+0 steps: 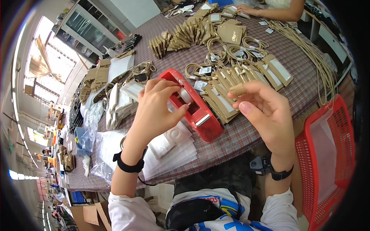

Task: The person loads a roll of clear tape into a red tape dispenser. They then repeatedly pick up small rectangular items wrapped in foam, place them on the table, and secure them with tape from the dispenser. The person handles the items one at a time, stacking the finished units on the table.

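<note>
A red tape dispenser (206,129) stands at a slant on the checked tablecloth, with a roll of tape (184,96) inside it. My left hand (156,106) lies over the dispenser's far left part. Its fingers and thumb reach round the roll, gripping there. To the right, my right hand (268,115) is raised above the near table edge. Its thumb and index finger are apart with nothing visible between them; a tan wrap covers the index fingertip. Beyond it lie tan flat pouches (221,102) with pale windows, side by side, some with coiled cords (216,52).
White sheets (177,148) and clear plastic bags (110,148) lie at the near left. Stacked tan pouches (185,34) fill the far table. Long tan cords (308,50) hang towards a red plastic basket (323,161). Another person's hand (248,10) works at the far right.
</note>
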`<state>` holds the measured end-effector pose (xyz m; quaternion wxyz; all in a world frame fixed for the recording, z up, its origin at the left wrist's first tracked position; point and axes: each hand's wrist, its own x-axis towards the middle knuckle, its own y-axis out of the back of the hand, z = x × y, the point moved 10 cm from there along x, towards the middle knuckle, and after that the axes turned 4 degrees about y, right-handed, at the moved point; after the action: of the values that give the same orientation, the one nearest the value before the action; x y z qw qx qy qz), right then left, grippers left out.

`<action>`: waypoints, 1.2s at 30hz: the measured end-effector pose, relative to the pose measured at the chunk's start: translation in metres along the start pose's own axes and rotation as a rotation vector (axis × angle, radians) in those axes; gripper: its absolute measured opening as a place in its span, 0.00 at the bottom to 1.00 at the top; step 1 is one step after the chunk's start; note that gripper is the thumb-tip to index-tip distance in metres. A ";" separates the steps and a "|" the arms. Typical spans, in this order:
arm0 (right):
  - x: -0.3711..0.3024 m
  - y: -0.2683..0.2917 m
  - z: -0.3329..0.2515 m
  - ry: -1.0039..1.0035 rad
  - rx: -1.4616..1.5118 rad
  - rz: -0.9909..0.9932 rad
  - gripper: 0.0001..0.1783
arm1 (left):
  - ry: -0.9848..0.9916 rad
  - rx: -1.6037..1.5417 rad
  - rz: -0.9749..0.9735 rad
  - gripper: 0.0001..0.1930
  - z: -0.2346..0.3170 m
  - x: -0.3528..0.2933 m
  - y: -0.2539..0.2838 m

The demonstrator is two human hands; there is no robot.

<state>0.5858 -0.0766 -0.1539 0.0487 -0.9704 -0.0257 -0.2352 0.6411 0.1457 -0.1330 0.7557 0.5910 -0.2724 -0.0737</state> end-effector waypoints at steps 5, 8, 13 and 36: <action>0.012 -0.015 0.010 0.004 -0.086 -0.055 0.14 | 0.090 0.022 -0.020 0.27 -0.008 0.000 -0.009; 0.029 -0.035 0.021 0.013 -0.331 -0.193 0.15 | 0.105 0.021 -0.045 0.28 -0.009 0.000 -0.010; 0.055 -0.076 0.025 0.365 -0.526 -0.363 0.16 | 0.074 -0.046 -0.012 0.30 -0.014 -0.001 -0.013; 0.061 -0.109 0.028 0.324 -0.553 -0.660 0.06 | 0.018 -0.157 0.019 0.39 0.006 -0.046 -0.004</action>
<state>0.6451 0.0366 -0.1419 -0.2862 -0.8375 -0.2615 -0.3851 0.6002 0.1595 -0.1509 0.8029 0.5280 -0.2643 -0.0824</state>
